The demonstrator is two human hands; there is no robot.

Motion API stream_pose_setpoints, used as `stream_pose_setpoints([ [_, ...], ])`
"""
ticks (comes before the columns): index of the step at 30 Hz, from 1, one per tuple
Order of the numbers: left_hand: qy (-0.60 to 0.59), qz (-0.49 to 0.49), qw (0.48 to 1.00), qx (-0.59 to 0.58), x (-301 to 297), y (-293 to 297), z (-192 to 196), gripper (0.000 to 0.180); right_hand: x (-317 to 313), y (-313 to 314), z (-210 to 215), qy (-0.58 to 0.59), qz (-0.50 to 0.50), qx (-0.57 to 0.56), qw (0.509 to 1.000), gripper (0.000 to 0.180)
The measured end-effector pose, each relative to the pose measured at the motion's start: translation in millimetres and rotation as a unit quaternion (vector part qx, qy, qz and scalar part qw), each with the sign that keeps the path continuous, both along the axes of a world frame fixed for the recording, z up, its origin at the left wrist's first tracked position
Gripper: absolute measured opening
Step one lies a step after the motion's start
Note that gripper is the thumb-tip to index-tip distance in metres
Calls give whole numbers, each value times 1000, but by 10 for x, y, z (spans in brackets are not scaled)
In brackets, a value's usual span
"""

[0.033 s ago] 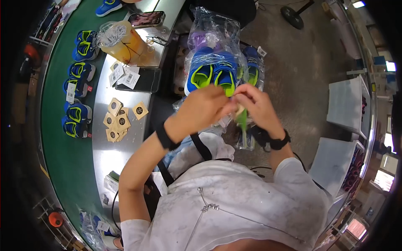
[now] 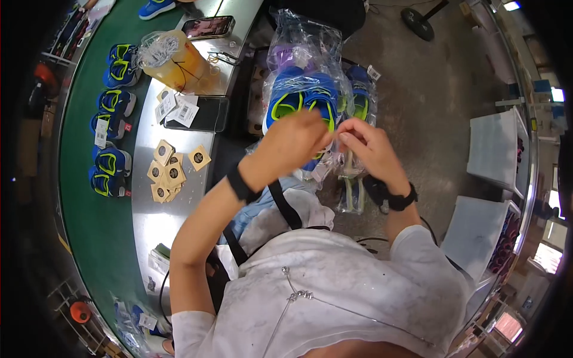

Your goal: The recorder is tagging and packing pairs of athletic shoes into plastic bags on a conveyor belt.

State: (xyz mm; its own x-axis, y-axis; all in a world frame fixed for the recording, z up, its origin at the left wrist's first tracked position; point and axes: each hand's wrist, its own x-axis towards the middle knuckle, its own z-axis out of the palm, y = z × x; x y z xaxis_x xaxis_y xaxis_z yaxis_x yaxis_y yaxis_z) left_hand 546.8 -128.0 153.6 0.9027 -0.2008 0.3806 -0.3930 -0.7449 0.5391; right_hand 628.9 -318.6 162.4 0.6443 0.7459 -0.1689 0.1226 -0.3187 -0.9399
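In front of me a pair of blue shoes (image 2: 285,102) with lime-green linings lies in or on clear plastic bags (image 2: 301,33). My left hand (image 2: 289,142) is curled over the near end of the pair, its fingers partly blurred. Close beside it, my right hand (image 2: 375,150) has thumb and forefinger pinched together. The fingertips of both hands almost meet; whatever they hold is too small or hidden to make out. Another bagged blue shoe (image 2: 359,89) lies just to the right, with a white tag (image 2: 373,73).
On the left, blue shoes (image 2: 111,113) line a green conveyor belt (image 2: 77,230). The metal ledge (image 2: 146,140) beside it carries square tan cards (image 2: 173,173), white barcode tags (image 2: 184,113), a yellow tub (image 2: 179,65) and a phone (image 2: 209,27). White bins (image 2: 492,146) stand at right.
The green strip that showed under my right hand is no longer visible there. My hands are slightly farther apart, with the right a little to the right.
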Motion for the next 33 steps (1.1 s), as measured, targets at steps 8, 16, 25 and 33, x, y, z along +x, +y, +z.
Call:
stream_pose_setpoints([
  [8, 42, 156, 971, 174, 1099, -231, -472, 11, 545, -125, -307, -210, 98, -185, 955, 14],
  [16, -64, 62, 990, 113, 1005, -469, -207, 10, 962, -507, -270, -51, 31, -118, 991, 16],
  [25, 257, -170, 951, 5, 512, -695, -156, 9, 1079, -300, -421, -67, 287, -45, 955, 14],
  [33, 11, 48, 999, 23, 1196, 77, -479, 10, 1310, 199, -727, -142, 45, -70, 986, 19],
])
